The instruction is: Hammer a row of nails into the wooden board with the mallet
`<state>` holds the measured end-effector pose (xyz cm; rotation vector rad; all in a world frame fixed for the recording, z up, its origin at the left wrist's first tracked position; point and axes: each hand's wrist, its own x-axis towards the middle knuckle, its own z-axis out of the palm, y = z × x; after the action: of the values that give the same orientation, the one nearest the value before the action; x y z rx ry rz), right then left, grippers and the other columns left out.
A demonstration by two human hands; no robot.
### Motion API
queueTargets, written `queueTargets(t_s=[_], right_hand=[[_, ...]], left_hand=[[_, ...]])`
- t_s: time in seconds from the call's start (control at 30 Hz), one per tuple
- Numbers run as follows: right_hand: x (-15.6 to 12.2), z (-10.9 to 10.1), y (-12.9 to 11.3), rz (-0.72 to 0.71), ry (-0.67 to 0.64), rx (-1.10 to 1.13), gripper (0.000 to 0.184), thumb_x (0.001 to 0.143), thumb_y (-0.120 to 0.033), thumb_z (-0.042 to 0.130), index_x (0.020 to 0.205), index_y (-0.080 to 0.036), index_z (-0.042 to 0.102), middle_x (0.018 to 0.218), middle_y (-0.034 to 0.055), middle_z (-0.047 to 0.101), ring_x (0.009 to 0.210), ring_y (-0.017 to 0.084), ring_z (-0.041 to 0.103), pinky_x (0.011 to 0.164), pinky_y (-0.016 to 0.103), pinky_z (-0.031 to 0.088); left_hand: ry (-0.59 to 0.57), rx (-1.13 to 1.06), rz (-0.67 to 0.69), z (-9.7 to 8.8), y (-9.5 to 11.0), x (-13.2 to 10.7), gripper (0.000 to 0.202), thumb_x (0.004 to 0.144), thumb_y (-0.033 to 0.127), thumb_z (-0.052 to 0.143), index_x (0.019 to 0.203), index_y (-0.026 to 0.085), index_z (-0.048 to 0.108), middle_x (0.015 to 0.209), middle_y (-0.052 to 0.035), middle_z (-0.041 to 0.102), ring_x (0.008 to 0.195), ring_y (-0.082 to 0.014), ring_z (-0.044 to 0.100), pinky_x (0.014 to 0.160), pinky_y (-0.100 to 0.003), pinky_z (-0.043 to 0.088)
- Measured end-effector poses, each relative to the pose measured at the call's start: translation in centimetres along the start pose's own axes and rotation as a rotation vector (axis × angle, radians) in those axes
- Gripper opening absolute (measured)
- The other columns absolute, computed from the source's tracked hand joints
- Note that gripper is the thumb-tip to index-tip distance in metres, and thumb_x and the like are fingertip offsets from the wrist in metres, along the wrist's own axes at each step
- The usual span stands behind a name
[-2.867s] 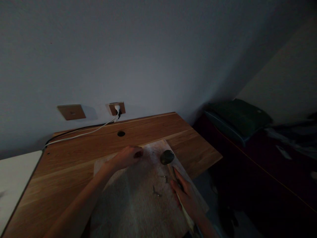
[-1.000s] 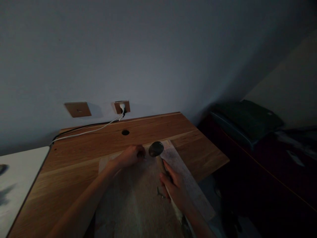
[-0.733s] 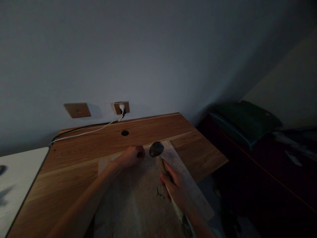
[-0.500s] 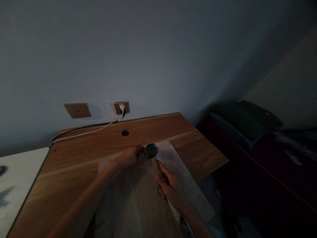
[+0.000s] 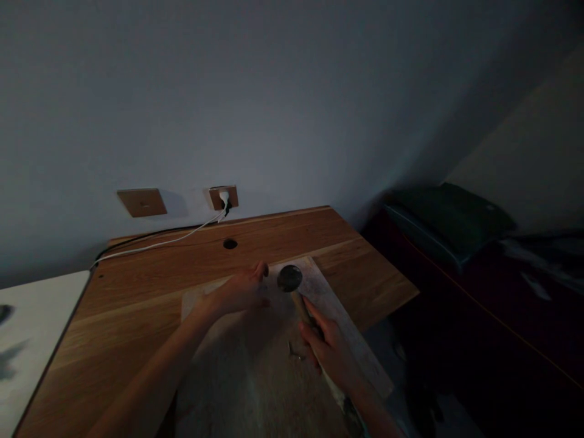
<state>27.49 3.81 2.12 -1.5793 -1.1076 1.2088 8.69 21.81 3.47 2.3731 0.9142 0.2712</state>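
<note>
My right hand [image 5: 329,351] is closed round the wooden handle of a hammer [image 5: 290,278]. Its dark round head hangs just above a pale board [image 5: 255,365] that lies on the wooden desk [image 5: 137,292]. My left hand [image 5: 243,290] rests on the board just left of the hammer head, its fingers stretched out and lifted a little. What lies under that hand is hidden in the dim light. A small bent metal piece [image 5: 294,351] lies on the board beside my right hand.
A white cable [image 5: 159,243] runs along the back of the desk to a wall socket [image 5: 223,197]. A round cable hole [image 5: 230,244] is in the desk top. A white surface [image 5: 27,328] adjoins at left. Dark furniture with a dark bag [image 5: 447,222] stands at right.
The hammer head swung left to my left hand's fingers, then drew back to the right. My left hand's fingers went from a pinch on the board to stretched out.
</note>
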Motion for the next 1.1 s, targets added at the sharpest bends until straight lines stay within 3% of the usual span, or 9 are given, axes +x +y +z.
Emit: queueTargets(t_s=[0.17,0.33,0.5,0.7,0.87,1.1], right_hand=[[-1.8,-2.2,0.6,-0.002,0.149,-0.08,0.075,0.094,-0.055,0.051,0.156,-0.015,0.038,0.055,-0.007,0.048,0.038,0.011,0.039,0.035,0.022,0.034],[-2.4,-3.2,2.3,0.009,0.159,-0.134,0.079,0.095,-0.06,0.049,0.156,-0.011,0.038,0.045,-0.0076,0.043,0.037,0.013,0.038,0.038,0.025,0.033],[-2.5,-3.5,3.3,-0.011,0.121,-0.116,0.078,0.096,-0.061,0.048,0.158,-0.014,0.036,0.048,-0.0063,0.046,0.037,0.014,0.039,0.038,0.026,0.033],[-2.3,-3.4,4.1,0.028,0.123,-0.093,0.081,0.095,-0.062,0.048,0.159,-0.016,0.032,0.048,-0.0084,0.042,0.038,0.012,0.037,0.036,0.023,0.034],[-2.0,-3.5,4.8,0.022,0.117,-0.073,0.078,0.096,-0.057,0.049,0.159,-0.015,0.031,0.057,-0.0066,0.05,0.038,0.01,0.039,0.035,0.021,0.034],[-2.0,-3.8,4.4,0.007,0.089,-0.063,0.073,0.097,-0.053,0.051,0.158,-0.016,0.034,0.059,-0.0066,0.049,0.04,0.01,0.041,0.037,0.022,0.038]], left_hand=[[-0.139,-0.058,0.21,-0.4,3.4,-0.7,0.012,0.076,0.026,0.066,0.086,0.021,0.06,0.085,-0.001,0.064,0.075,-0.0176,0.058,0.066,-0.028,0.04],[-0.354,-0.076,0.354,1.8,5.5,-1.5,0.019,0.067,0.017,0.067,0.084,0.024,0.064,0.086,-0.0004,0.067,0.079,-0.0201,0.062,0.067,-0.03,0.043],[-0.361,0.001,0.368,3.4,5.8,-1.9,0.012,0.07,0.021,0.069,0.081,0.025,0.064,0.087,-0.0002,0.068,0.078,-0.021,0.062,0.063,-0.031,0.041],[-0.301,-0.037,0.346,3.4,5.6,-2.3,0.007,0.074,0.017,0.062,0.074,0.023,0.065,0.077,0.0005,0.067,0.071,-0.0177,0.061,0.062,-0.028,0.041],[-0.212,-0.183,0.263,2.9,4.0,-3.8,0.018,0.073,0.01,0.055,0.08,0.02,0.068,0.079,0.0008,0.069,0.07,-0.014,0.061,0.065,-0.024,0.042],[0.091,-0.213,-0.044,-0.4,-2.6,-3.7,0.02,0.075,0.013,0.056,0.088,0.018,0.07,0.077,0.0,0.069,0.069,-0.0136,0.061,0.065,-0.023,0.045]])
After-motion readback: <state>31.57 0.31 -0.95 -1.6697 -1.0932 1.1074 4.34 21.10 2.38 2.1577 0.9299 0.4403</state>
